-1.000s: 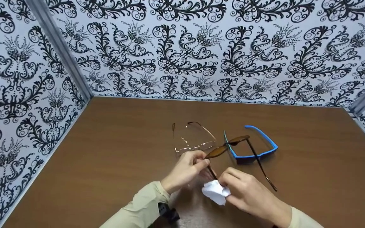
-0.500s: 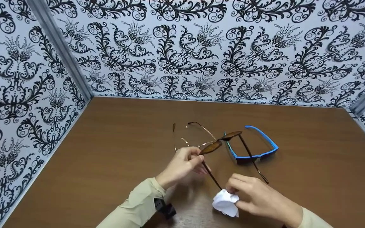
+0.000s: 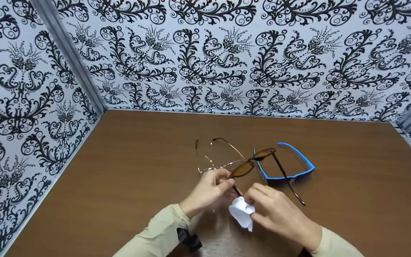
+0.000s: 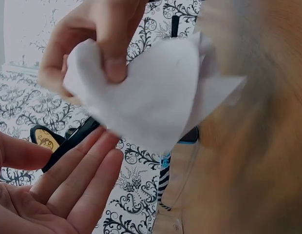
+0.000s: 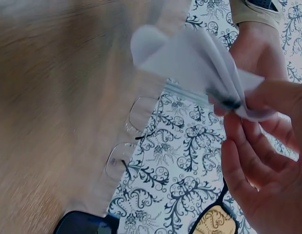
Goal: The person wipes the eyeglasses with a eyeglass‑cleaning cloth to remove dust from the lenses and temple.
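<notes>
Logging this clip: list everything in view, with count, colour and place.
Sunglasses: one, dark with amber lenses, held above the table
Cloth: one, white, at one sunglasses arm
Wire glasses: one, gold, on the table
Thick-framed glasses: one, blue, on the table, right of the wire glasses
Table: one, brown, under the glasses
Walls: three, white with black scrolls, around the table
Corner posts: two, grey, between walls
Wrist device: one, black, left wrist
Sleeves: two, pale, on both forearms
Left grip: one, pinching the sunglasses
Right grip: one, pinching the cloth
</notes>
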The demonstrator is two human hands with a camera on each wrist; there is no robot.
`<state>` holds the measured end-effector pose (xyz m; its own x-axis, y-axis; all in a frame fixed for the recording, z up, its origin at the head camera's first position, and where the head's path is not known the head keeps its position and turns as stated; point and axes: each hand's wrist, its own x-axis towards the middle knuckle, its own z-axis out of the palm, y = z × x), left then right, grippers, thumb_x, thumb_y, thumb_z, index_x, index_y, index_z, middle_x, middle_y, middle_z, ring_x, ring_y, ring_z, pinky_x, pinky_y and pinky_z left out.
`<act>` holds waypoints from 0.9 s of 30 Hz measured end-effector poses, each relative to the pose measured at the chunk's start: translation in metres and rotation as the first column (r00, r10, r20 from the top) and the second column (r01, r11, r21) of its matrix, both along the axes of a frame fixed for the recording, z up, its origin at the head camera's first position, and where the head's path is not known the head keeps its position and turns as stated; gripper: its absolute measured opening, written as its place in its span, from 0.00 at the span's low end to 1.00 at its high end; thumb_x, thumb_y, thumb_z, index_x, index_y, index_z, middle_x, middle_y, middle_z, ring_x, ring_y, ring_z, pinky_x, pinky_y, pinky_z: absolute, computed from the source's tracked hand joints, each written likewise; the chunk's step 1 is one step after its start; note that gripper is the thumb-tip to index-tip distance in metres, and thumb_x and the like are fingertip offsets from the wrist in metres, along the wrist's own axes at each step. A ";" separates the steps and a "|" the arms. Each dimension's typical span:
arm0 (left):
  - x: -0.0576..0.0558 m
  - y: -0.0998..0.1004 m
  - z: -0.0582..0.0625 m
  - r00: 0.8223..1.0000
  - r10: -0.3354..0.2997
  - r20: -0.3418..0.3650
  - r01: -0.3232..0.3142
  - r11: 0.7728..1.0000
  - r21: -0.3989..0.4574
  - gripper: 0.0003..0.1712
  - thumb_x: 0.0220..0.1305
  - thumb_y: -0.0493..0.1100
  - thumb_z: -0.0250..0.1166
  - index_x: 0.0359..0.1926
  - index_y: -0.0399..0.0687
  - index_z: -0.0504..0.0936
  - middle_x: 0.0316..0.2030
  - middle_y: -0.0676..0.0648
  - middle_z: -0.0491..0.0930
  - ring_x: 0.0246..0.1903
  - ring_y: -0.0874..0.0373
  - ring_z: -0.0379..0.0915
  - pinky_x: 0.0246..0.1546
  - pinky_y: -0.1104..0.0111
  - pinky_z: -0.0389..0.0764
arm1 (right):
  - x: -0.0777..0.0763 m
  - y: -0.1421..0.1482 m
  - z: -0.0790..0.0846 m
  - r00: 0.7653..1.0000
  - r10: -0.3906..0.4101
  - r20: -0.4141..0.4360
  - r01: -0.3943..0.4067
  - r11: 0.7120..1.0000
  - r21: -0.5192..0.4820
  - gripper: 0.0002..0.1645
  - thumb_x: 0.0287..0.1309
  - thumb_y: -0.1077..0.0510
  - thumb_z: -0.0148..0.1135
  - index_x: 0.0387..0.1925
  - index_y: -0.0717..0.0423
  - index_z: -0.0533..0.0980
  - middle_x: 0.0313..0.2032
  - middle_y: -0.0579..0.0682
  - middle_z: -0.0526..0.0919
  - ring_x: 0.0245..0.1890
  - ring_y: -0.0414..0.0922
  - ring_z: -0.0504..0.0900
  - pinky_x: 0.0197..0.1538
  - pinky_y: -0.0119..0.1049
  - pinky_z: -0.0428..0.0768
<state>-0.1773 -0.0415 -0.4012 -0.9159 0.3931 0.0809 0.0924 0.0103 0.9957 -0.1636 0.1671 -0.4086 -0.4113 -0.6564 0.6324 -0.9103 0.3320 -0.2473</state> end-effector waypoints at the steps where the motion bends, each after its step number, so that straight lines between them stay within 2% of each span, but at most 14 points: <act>1: 0.000 0.001 0.000 1.000 0.004 -0.010 -0.004 1.000 -0.015 0.05 0.64 0.31 0.56 0.38 0.29 0.76 0.27 0.38 0.82 0.27 0.47 0.82 0.34 0.62 0.84 | -0.001 -0.002 0.000 1.000 -0.011 -0.007 0.011 1.000 -0.017 0.23 0.31 0.72 0.69 0.33 0.52 0.73 0.32 0.40 0.74 0.29 0.38 0.73 0.33 0.26 0.73; 5: 0.001 0.005 -0.002 0.997 -0.002 -0.077 -0.003 0.997 -0.072 0.06 0.64 0.32 0.57 0.37 0.30 0.77 0.24 0.45 0.81 0.22 0.63 0.75 0.26 0.74 0.76 | -0.003 -0.010 0.002 0.997 -0.070 -0.023 0.068 0.994 -0.081 0.23 0.30 0.74 0.67 0.33 0.53 0.73 0.32 0.41 0.74 0.30 0.37 0.74 0.34 0.26 0.73; 7: 0.000 0.008 -0.003 0.993 -0.008 -0.114 -0.002 0.996 -0.088 0.07 0.63 0.32 0.56 0.36 0.30 0.77 0.23 0.46 0.81 0.21 0.66 0.72 0.22 0.77 0.70 | -0.004 -0.013 0.004 0.995 -0.094 -0.018 0.091 0.990 -0.106 0.24 0.30 0.75 0.66 0.33 0.54 0.73 0.33 0.42 0.74 0.31 0.37 0.75 0.34 0.25 0.74; 9: -0.001 0.009 -0.004 0.991 -0.010 -0.132 -0.001 0.997 -0.083 0.08 0.63 0.32 0.56 0.36 0.29 0.77 0.24 0.45 0.81 0.21 0.66 0.72 0.22 0.77 0.70 | -0.004 -0.014 0.005 0.994 -0.112 -0.012 0.110 0.986 -0.123 0.24 0.31 0.76 0.66 0.33 0.54 0.73 0.33 0.42 0.74 0.31 0.37 0.75 0.35 0.24 0.74; 13: -0.002 0.011 -0.005 0.991 0.000 -0.137 -0.010 0.998 -0.070 0.09 0.63 0.33 0.56 0.37 0.28 0.78 0.25 0.43 0.81 0.22 0.65 0.72 0.23 0.77 0.70 | -0.004 -0.016 0.006 0.993 -0.121 -0.010 0.119 0.983 -0.142 0.24 0.31 0.77 0.66 0.33 0.54 0.73 0.34 0.42 0.75 0.32 0.38 0.76 0.36 0.25 0.75; 20: -0.001 0.011 -0.005 0.993 0.020 -0.119 -0.030 0.996 -0.086 0.08 0.62 0.34 0.57 0.35 0.30 0.78 0.21 0.52 0.77 0.19 0.66 0.69 0.22 0.77 0.68 | 0.000 -0.011 0.005 0.994 -0.107 -0.013 0.105 0.988 -0.115 0.23 0.32 0.75 0.67 0.33 0.54 0.73 0.34 0.42 0.75 0.32 0.39 0.75 0.36 0.26 0.73; 22: 0.000 0.011 -0.004 0.993 0.024 -0.118 -0.035 0.995 -0.088 0.07 0.62 0.33 0.57 0.34 0.30 0.78 0.21 0.51 0.77 0.20 0.65 0.70 0.24 0.76 0.72 | 0.003 -0.009 0.005 0.994 -0.110 -0.011 0.108 0.990 -0.093 0.23 0.32 0.74 0.68 0.33 0.54 0.73 0.33 0.41 0.74 0.31 0.39 0.74 0.36 0.26 0.72; 24: 0.000 0.009 -0.003 0.995 0.022 -0.096 -0.028 0.997 -0.068 0.07 0.63 0.32 0.56 0.35 0.29 0.78 0.23 0.48 0.79 0.22 0.60 0.75 0.27 0.73 0.77 | 0.005 -0.006 0.006 0.994 -0.105 -0.018 0.104 0.992 -0.070 0.23 0.31 0.73 0.69 0.33 0.53 0.73 0.33 0.40 0.74 0.30 0.39 0.73 0.36 0.25 0.71; 27: 0.002 0.007 -0.002 0.999 0.006 -0.046 -0.007 1.000 -0.015 0.07 0.65 0.31 0.55 0.36 0.28 0.76 0.27 0.40 0.82 0.27 0.48 0.81 0.35 0.65 0.83 | 0.009 -0.001 0.003 0.997 -0.072 -0.036 0.071 0.997 -0.040 0.24 0.29 0.72 0.71 0.33 0.52 0.73 0.32 0.40 0.74 0.29 0.39 0.72 0.35 0.25 0.69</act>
<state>-0.1752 -0.0347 -0.4029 -0.9138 0.3890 0.1169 0.1379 0.0266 0.9901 -0.1546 0.1663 -0.4057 -0.4319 -0.6009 0.6726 -0.8934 0.3875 -0.2274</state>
